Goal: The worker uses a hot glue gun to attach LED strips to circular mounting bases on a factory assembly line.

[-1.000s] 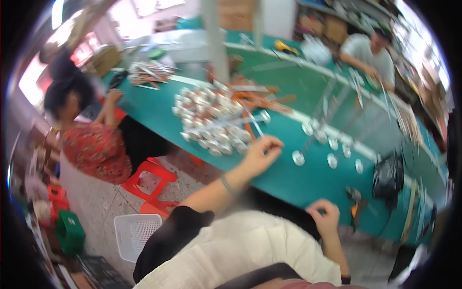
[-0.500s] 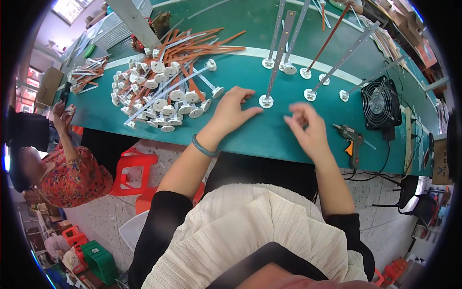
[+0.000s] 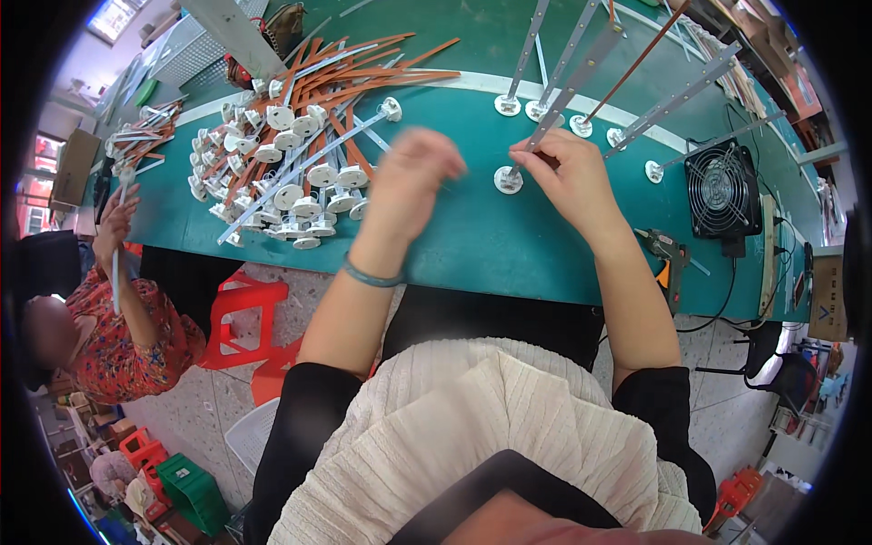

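My right hand (image 3: 577, 182) pinches a grey LED strip (image 3: 574, 84) low down between thumb and fingers. The strip leans up and to the right from its round white base (image 3: 509, 180), which rests on the green table. Smeared by motion, my left hand (image 3: 416, 182) is up over the table, between that base and a heap of strips; whether its fingers hold anything cannot be made out. In the heap, many white round bases (image 3: 288, 195) lie bunched together, with orange strips (image 3: 386, 80) and grey strips fanning out to the far side.
More strips stand on white bases (image 3: 654, 171) beyond my right hand. A glue gun (image 3: 668, 259) and a black fan (image 3: 722, 193) with cables are at the right. To the left, a person in a red patterned top (image 3: 141, 341) holds a pale strip. A red stool (image 3: 250, 318) stands below the table edge.
My right hand has moved up to the strip and closed on it, and the strip now leans further right. My left hand has lifted and shifted left. The person at left now raises a strip.
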Demonstrator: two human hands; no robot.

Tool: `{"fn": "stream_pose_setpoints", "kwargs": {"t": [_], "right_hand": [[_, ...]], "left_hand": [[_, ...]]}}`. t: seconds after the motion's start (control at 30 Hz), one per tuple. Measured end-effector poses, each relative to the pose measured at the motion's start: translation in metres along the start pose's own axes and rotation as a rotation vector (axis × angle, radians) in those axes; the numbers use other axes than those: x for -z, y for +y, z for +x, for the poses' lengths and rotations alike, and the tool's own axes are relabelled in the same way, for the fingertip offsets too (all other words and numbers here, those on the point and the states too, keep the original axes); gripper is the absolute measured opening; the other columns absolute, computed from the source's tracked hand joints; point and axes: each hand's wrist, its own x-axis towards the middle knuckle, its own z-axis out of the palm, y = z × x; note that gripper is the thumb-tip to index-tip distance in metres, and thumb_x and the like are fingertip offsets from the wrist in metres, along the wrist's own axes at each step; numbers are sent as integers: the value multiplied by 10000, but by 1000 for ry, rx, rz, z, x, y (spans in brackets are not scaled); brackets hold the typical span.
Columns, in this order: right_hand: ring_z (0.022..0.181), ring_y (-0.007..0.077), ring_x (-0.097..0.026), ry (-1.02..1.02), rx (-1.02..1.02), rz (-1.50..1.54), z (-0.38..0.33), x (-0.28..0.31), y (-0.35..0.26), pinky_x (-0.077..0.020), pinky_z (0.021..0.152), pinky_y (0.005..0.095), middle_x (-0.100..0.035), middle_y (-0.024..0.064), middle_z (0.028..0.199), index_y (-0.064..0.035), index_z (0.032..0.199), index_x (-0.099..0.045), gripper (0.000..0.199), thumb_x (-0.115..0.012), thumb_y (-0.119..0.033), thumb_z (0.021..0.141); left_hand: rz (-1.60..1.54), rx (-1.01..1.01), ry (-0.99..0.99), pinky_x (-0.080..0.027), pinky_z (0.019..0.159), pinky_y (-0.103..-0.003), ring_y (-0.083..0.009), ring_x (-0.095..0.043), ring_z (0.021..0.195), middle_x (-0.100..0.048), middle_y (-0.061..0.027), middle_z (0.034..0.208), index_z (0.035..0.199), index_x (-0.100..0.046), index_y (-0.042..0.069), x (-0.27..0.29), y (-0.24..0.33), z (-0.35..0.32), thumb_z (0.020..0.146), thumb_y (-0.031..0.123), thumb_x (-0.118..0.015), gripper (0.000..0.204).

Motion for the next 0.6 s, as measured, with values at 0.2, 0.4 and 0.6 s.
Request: {"fn": "stream_pose_setpoints", "kwargs": {"t": [0.2,0.4,0.6], "right_hand": [[770,150,-667,-36,-34,44,1,3,4,-520,698,264,-688,92,917,13,979,-724,137,-679,-86,897],[792,146,-678,-39,-19,79,1,2,5,-531,712,266,-687,88,920,11,991,-724,139,-677,-80,896],[775,149,-663,-38,-12,61,1,1,8,-529,705,259,-683,95,903,14,973,-729,133,-678,-79,892]], "left_hand": [[-629,-264,425,-510,854,-340,-187,-604,926,-657,-71,1003,1075,-609,79,10,56,16,984,211,-605,161],[546,-56,26,-504,708,-288,-144,-611,746,-647,-61,954,1266,-577,41,-13,2,13,883,163,-730,430],[1209,-60,-245,-466,608,-275,-124,-597,685,-648,-59,796,1069,-729,50,-35,-13,30,790,107,-786,290]]}}
